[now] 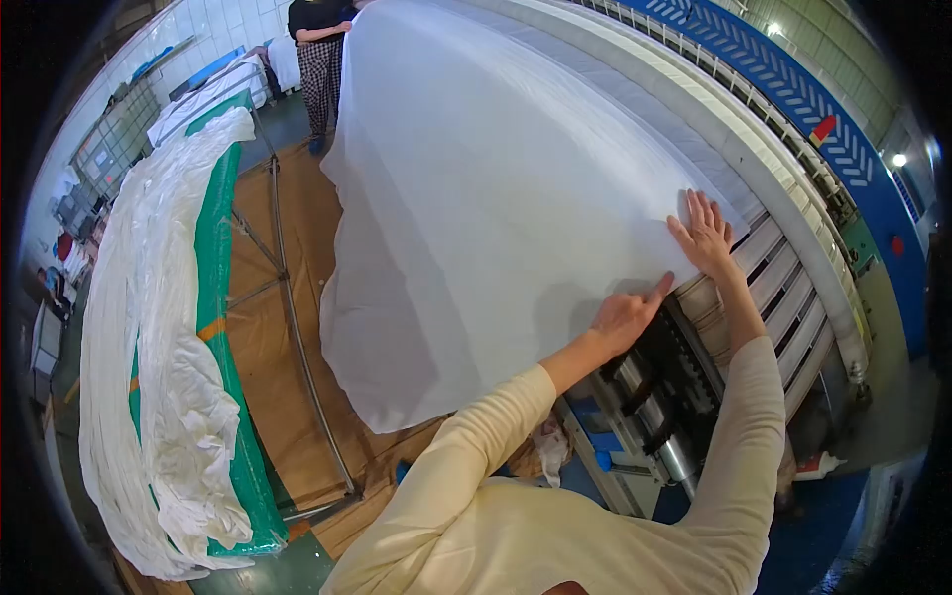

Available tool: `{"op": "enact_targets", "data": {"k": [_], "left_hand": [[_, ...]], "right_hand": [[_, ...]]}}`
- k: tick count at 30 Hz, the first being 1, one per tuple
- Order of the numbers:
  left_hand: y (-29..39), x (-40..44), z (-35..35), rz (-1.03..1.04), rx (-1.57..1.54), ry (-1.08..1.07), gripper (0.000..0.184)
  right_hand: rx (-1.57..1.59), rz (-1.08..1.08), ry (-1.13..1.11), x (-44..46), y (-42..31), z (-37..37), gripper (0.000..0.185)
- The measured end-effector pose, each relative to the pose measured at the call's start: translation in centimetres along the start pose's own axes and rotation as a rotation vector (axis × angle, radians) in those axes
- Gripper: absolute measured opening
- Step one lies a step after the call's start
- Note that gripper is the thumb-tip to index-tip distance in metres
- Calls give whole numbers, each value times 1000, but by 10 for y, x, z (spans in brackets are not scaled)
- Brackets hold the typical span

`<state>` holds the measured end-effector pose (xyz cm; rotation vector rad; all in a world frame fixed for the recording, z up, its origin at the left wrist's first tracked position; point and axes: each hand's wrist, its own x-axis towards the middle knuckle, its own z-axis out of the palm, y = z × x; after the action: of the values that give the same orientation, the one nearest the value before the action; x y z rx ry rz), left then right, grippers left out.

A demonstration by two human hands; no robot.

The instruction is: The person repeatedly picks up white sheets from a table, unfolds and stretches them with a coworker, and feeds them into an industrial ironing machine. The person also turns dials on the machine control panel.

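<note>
A broad, thin white sheet (476, 188) spreads from the centre up to 12 o'clock, its near right corner under the hands and its wavy left edge hanging over brown floor covering (273, 337). From 12 round to 3 o'clock runs a long machine with a blue beam (793, 94) and a pale padded rail (754, 144). At 9 o'clock lies a long green bundle (218, 258) partly covered by crumpled white fabric (183, 397), with a metal tube frame (285, 297) just beside it. At 11 o'clock a person (319, 64) stands by the sheet's far end. The right hand (704, 236), toward 2 o'clock, lies on the sheet, fingers spread and gripping nothing. The left hand (627, 319), at 3 o'clock, touches the near edge, index finger extended, the others curled; whether they pinch fabric, I cannot tell.
</note>
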<state>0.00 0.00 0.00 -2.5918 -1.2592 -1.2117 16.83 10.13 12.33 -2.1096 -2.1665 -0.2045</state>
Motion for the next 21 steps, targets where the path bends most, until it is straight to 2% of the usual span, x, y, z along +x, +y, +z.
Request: {"op": "enact_targets", "data": {"k": [2, 4, 6, 8, 11, 12, 13, 15, 17, 19, 21], "left_hand": [[8, -11, -6, 54, -70, -125, 85], [20, -9, -4, 89, -116, -147, 82], [24, -42, -22, -39, -365, -267, 73], [10, -71, -22, -100, -407, -310, 67], [-23, -122, -21, -255, -414, -397, 47], [-35, -145, -20, -292, -413, -343, 42], [-47, -167, -20, -324, -409, -286, 36], [-61, -203, -45, -504, -442, -402, 31], [-80, -251, -53, -544, -396, -397, 28], [-94, -297, -63, -661, -445, -456, 26], [-101, -343, -67, -847, -426, -517, 28]], "right_hand": [[-23, -21, 34, 5, 5, 2, 79], [-69, -37, 75, 21, 21, -8, 78], [-89, -96, 178, 19, 28, 2, 74], [-110, -129, 236, 18, 29, 0, 72], [-249, -13, 312, 16, 24, -4, 60], [-244, -9, 310, 8, 18, -5, 60], [-170, -73, 361, -2, 11, -5, 54], [-24, -202, 461, -34, -16, -6, 45], [330, -425, 577, -79, -54, 0, 42], [469, -511, 568, -114, -70, 30, 35], [729, -408, 675, -141, -82, 73, 30]]}}
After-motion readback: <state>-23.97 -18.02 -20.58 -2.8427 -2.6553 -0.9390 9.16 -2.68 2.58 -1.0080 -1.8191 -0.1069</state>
